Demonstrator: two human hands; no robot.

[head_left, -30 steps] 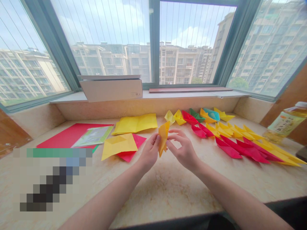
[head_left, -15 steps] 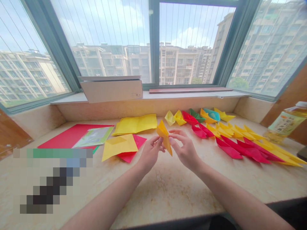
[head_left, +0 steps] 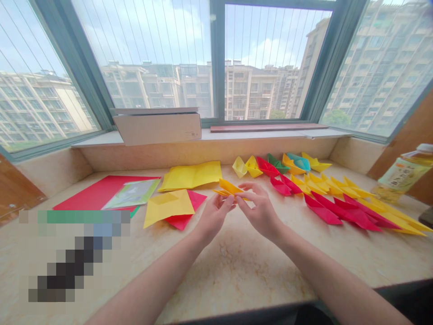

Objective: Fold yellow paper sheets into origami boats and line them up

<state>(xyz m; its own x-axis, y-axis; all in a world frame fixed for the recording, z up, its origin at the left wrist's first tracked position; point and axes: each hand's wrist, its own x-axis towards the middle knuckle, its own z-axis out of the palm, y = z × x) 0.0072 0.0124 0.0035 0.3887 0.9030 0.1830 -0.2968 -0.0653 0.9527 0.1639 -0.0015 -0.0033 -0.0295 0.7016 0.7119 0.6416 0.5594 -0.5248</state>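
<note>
A folded yellow paper boat [head_left: 231,187] is held above the counter, lying nearly level. My left hand [head_left: 216,214] pinches its near side between thumb and fingers. From the other side my right hand [head_left: 255,204] grips it too, thumb and fingertips closed on its right end. The fingers hide part of the folds. To the right stand rows of finished paper boats, among them a red boat [head_left: 323,210], a yellow boat [head_left: 316,161] and a green boat [head_left: 278,163].
Left of my hands lie a yellow sheet [head_left: 169,207], a stack of yellow paper [head_left: 189,175], red sheets [head_left: 91,192] and a clear packet [head_left: 130,195]. A white box [head_left: 158,127] rests on the sill. A drink bottle [head_left: 404,174] stands far right.
The yellow paper boat has turned from upright to nearly level. My right hand has come in and closed on its right end, while my left hand keeps its hold.
</note>
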